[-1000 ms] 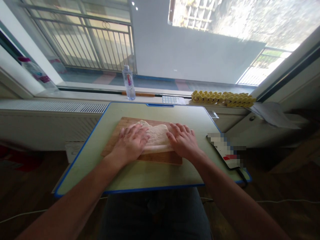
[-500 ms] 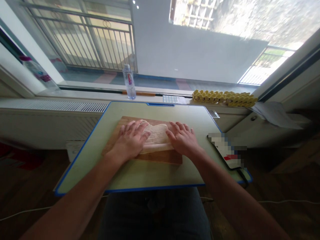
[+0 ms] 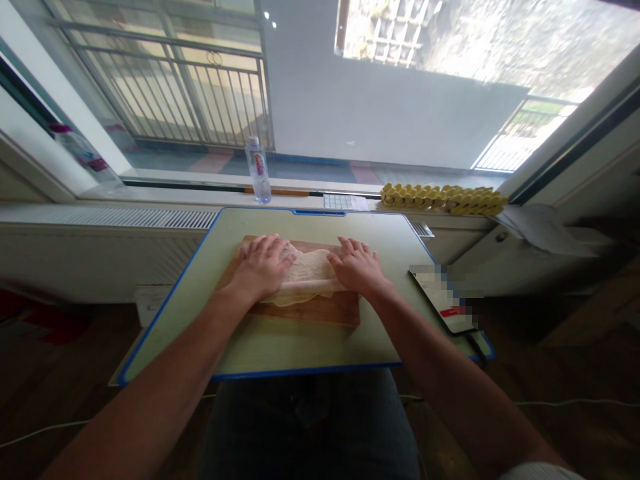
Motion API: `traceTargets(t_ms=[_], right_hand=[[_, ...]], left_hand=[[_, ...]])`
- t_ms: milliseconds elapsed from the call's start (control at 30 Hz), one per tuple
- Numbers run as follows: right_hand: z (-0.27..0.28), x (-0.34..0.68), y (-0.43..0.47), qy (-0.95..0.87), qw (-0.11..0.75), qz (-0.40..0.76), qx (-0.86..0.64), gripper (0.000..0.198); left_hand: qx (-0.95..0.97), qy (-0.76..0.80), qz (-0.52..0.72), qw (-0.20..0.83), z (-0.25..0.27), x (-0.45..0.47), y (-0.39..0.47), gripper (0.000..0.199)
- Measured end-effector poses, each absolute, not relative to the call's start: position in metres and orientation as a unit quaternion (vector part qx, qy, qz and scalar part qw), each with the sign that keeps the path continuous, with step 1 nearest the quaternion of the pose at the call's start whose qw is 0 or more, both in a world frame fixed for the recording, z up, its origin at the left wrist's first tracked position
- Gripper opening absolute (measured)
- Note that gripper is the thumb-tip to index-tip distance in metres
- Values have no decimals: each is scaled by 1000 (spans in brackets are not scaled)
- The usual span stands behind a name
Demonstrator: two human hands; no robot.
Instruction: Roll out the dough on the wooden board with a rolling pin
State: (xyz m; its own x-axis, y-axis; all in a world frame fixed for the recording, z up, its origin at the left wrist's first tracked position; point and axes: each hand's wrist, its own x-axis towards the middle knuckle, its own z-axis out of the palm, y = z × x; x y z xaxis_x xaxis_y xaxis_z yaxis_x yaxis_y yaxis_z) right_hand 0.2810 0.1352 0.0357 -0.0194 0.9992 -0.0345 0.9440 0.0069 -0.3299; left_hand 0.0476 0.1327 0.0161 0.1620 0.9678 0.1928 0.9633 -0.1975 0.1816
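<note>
A flat sheet of pale dough [image 3: 311,265] lies on a wooden cutting board [image 3: 320,315]. Across it runs a light rolling pin [image 3: 311,287], its ends hidden beneath my palms. My left hand [image 3: 262,268] rests palm down over the pin's left end, its fingers stretched forward over dough and board. Over the right end lies my right hand [image 3: 356,264], fingers extended and thumb at the dough's edge. A strip of dough shows on the near side of the pin.
The board sits on a small blue-edged table [image 3: 280,353]. A phone-like flat object [image 3: 440,300], partly pixelated, lies at the table's right. On the windowsill stand a clear bottle [image 3: 259,172], yellow egg cartons [image 3: 443,198] and another bottle [image 3: 87,157].
Both hands have moved slightly back toward me relative to the dough, along with the rolling pin. More dough now shows on the pin's near side. The camera view has shifted a little.
</note>
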Motion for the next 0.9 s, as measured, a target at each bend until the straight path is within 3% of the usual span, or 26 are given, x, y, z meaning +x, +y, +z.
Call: traceTargets(t_ms=[367,700,900], right_hand=[[25,286,64,-737,99,11,-669,60],[28,284,102,-721,103,84,-680,68],[37,278,136,-705,139,47,-694,64]], left_hand=[[792,589,145,-64,14,55,53,57],[760,621,169,-91,24,58,93,51],[741,628,210,-108,28,59,130,43]])
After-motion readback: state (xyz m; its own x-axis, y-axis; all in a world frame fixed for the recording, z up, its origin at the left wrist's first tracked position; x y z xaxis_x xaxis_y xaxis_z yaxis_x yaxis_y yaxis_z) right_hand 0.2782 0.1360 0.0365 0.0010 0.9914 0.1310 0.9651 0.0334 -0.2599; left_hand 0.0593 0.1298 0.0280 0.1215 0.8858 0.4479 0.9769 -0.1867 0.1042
